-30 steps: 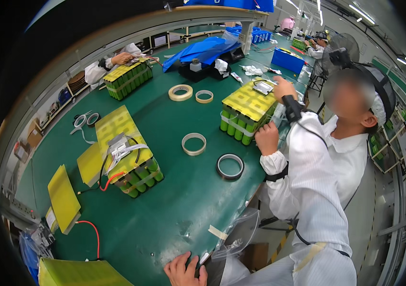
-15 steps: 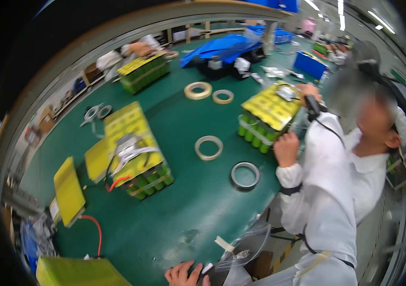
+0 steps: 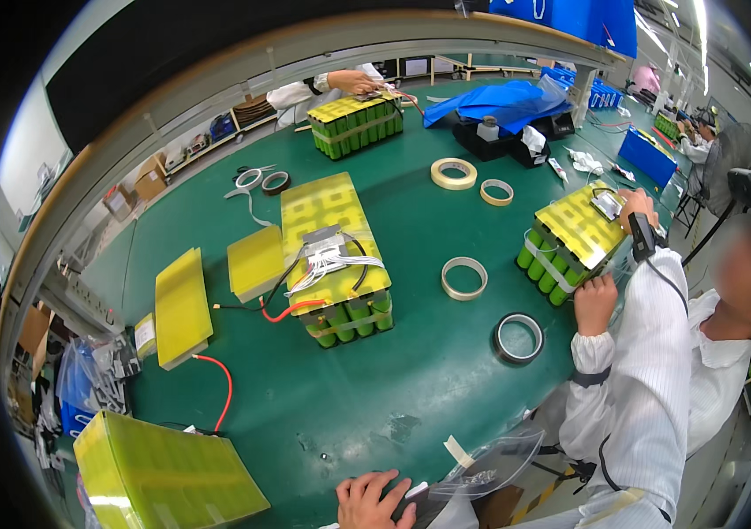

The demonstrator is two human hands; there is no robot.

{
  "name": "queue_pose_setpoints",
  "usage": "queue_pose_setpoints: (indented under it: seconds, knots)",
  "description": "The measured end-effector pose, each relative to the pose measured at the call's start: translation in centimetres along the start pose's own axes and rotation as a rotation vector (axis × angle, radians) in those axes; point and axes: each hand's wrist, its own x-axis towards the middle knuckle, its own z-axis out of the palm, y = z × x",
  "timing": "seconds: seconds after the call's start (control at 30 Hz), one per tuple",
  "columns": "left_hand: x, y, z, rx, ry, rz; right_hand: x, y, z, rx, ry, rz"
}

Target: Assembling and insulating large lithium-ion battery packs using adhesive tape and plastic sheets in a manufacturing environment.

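Observation:
My left hand (image 3: 373,502) rests at the near edge of the green table, fingers spread, holding nothing. Beside it are a small dark object with a white end (image 3: 417,490) and a clear plastic bag (image 3: 490,465) with small pieces inside. My right hand does not show. To the left stands a yellow-wrapped block (image 3: 168,472) with a red lead. Farther off is a battery pack (image 3: 336,207) of green cells under a yellow top, with white wires, a black lead and a red lead. Two yellow panels (image 3: 183,304) (image 3: 256,262) lie left of it.
Tape rolls (image 3: 464,279) (image 3: 518,339) (image 3: 454,174) lie mid-table; scissors (image 3: 252,176) lie farther left. On the right a co-worker's hands (image 3: 596,304) touch another battery pack (image 3: 574,229). Another person's hand (image 3: 353,82) is over a far pack (image 3: 356,125). Blue sheeting (image 3: 494,104) lies behind.
The view has turned, so everything sits farther right in the picture. My left hand stays at the table edge. The far person's hand is now over the top of the far pack.

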Motion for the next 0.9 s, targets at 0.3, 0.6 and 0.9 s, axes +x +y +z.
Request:
queue_pose_setpoints:
  seconds: [0.3, 0.6, 0.9]
  knots:
    - [0.1, 0.1, -0.3, -0.005, 0.007, 0.017, 1.3, -1.3, -0.3, 0.194, 0.256, -0.043]
    - [-0.3, -0.3, 0.4, 0.004, 0.042, 0.040, -10.2, -20.0, -9.0, 0.387, 0.009, -0.877]
    - [0.0, -1.3, 1.0, -0.020, 0.133, 0.110, -24.1, -24.0, -11.2, 0.185, -0.059, -1.298]
